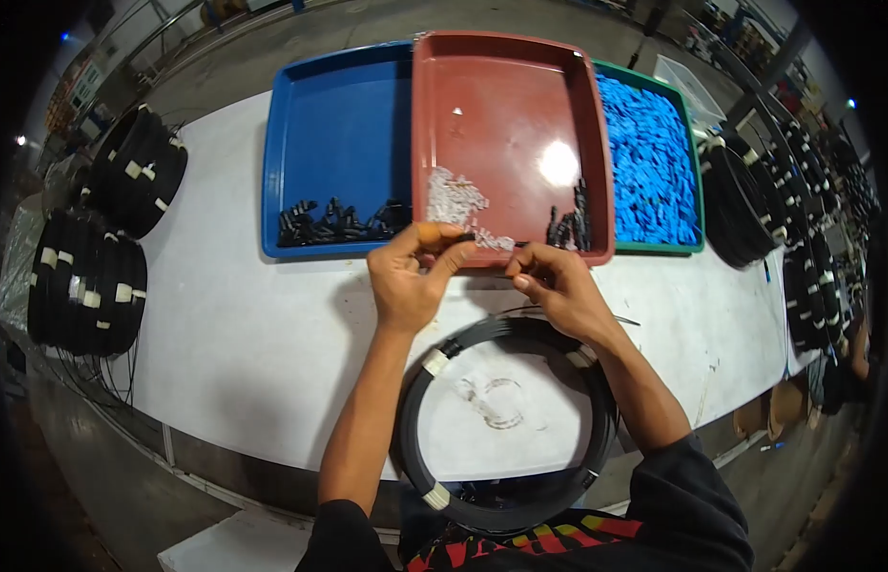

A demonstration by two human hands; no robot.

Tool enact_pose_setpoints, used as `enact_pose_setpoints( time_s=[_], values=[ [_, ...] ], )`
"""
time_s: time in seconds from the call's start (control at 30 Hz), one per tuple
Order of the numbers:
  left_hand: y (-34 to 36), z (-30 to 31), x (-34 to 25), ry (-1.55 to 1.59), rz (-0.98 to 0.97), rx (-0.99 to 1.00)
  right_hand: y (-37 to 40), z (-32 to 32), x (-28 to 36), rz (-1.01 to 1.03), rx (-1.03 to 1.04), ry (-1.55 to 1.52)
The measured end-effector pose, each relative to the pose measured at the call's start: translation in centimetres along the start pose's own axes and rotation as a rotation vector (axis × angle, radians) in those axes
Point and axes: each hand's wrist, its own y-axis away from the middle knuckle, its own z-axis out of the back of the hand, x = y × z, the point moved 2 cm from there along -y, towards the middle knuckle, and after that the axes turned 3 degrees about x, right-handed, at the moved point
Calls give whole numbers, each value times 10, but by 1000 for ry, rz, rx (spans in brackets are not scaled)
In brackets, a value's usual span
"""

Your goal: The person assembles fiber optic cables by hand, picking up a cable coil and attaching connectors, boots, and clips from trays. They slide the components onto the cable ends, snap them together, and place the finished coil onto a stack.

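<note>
My left hand (413,274) is closed in a pinch on a small black piece (468,237) at the front edge of the red tray (511,44). Just to the right, my right hand (557,286) has its fingers pressed together on a thin black cable, part of which is hidden by the fingers. Below both hands lies a coil of black cable (413,419) bound with pale tape. Behind the fingers, the red tray holds small clear pieces (454,195) at its left and black pieces (579,214) at its right.
A blue tray (270,153) with black pieces (320,224) stands left of the red one. To the right is a green tray (700,181) full of blue pieces (649,157). Taped black coils (86,286) stand at the left, and more coils (742,200) at the right.
</note>
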Motion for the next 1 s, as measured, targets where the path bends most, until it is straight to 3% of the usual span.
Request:
enact_pose_setpoints(
  time_s=[0.13, 0.2, 0.33, 0.53, 0.67, 0.8, 1.0],
  values=[
    [12, -16, 10, -54, -78, 139, 4, -2, -25, 33, -167, -109],
    [15, -14, 14, 68, -39, 104, 5, 0, -28, 75, -214, -147],
    [19, -17, 6, 25, -79, 113, 10, 1, -31, 158, -279, -121],
    [24, -19, 21, 11, -102, 125, 16, 4, -22, 344, -294, 64],
    [24, -21, 17, 19, -94, 166, 18, 5, -20, 308, -277, 33],
    [22, -22, 15, -48, -118, 192, 15, 6, -19, 412, -280, 84],
    [16, -17, -5, -297, -288, 192, 16, 1, -22, 312, -266, 151]
  ],
)
